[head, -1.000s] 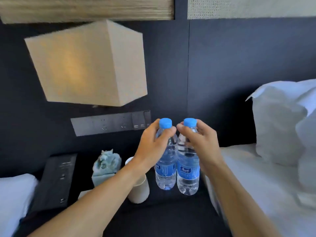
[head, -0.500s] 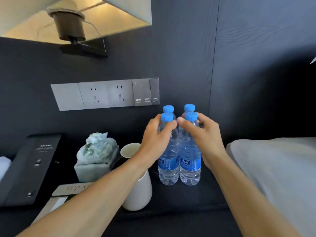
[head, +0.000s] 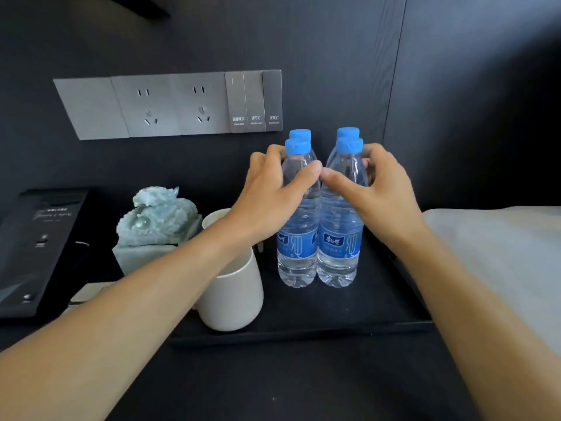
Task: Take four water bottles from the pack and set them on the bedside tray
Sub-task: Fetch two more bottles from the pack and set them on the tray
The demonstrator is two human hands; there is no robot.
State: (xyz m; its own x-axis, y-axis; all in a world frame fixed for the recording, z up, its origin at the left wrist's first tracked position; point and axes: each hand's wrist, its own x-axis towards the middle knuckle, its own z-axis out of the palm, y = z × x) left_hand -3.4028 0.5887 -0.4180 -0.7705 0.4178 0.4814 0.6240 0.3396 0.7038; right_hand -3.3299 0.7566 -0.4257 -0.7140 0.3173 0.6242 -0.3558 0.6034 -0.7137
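Four clear water bottles with blue caps and blue labels stand in a tight square on the black bedside tray (head: 303,326). My left hand (head: 267,199) wraps the shoulder of the front left bottle (head: 296,253), thumb across its front. My right hand (head: 382,192) holds the front right bottle (head: 340,253) the same way. Both bottles rest upright on the tray. Of the two rear bottles I see little more than the caps, the rear left bottle (head: 300,134) and the rear right bottle (head: 348,132). The pack is out of view.
A white cup (head: 233,296) stands on the tray's left side, under my left forearm. A pale green carved ornament (head: 154,220) and a black console (head: 36,247) sit further left. A socket panel (head: 170,104) is on the dark wall. The bed (head: 501,256) lies to the right.
The two held bottles came down in front of the two rear ones and now stand on the tray. My view has dropped and moved closer; the lamp has left the frame.
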